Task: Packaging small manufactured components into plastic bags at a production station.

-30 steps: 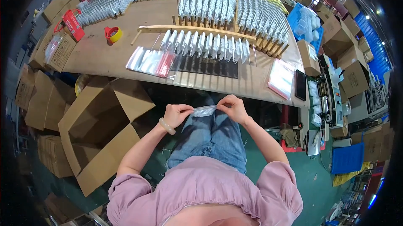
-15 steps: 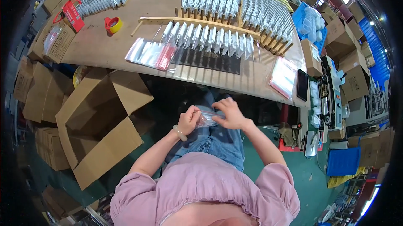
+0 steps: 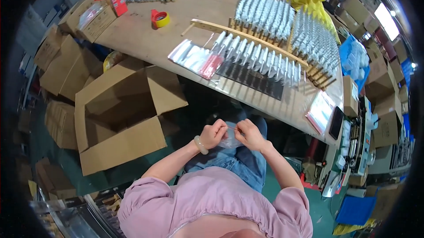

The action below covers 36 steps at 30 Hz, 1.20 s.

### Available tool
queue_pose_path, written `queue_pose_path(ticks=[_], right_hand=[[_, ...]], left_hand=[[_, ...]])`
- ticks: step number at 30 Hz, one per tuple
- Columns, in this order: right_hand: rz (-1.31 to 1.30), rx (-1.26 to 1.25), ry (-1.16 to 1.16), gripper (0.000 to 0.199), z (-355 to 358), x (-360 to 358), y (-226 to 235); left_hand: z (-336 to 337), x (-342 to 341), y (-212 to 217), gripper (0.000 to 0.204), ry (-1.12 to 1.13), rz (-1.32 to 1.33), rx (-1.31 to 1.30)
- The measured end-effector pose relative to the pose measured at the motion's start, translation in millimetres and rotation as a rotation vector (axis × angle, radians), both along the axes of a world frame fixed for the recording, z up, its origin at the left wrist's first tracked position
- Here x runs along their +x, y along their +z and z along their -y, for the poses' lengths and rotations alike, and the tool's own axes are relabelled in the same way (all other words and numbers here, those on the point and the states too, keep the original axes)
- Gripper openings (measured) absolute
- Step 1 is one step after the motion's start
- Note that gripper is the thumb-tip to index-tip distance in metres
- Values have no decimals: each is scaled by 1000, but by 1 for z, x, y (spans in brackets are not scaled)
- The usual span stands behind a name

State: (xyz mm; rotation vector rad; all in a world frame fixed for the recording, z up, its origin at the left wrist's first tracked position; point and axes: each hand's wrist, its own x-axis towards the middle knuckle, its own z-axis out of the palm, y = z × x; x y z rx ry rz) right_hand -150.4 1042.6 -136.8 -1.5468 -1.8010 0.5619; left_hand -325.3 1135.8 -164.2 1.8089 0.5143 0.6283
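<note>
Clear plastic bag [image 3: 229,141] hangs over the lap [image 3: 251,163], its reddish edge pinched by both the left hand [image 3: 214,134] and the right hand [image 3: 250,135], so handling looks unfinished, though closure is too small to judge, while flat bags [image 3: 189,55] on the table [image 3: 141,26] seem unused.

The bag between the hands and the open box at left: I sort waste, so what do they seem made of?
Bag: probably thin, smooth plastic film, as it looks translucent and limp. Open box: likely cardboard, matte brown, with stiff, flat flaps.
</note>
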Motion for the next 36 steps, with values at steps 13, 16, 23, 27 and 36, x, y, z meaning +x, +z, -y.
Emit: queue_pose_path(ticks=[13,16,23,27,36], right_hand=[[6,-240,-449,16,4,46,-112],[77,-545,-240,20,1,9,-205],[28,-1022,494,51,48,-37,-417],[-202,-1097,389,55,28,-54,-343],[-148,-1167,56,61,-36,-110,-292]], left_hand=[[-124,-244,11,16,992,41,-62],[-150,-291,-25,42,1078,-205,272],[-180,-276,-64,97,199,-1063,103],[-181,-269,-70,74,208,-1305,57],[-194,-153,-71,51,477,-1112,172]])
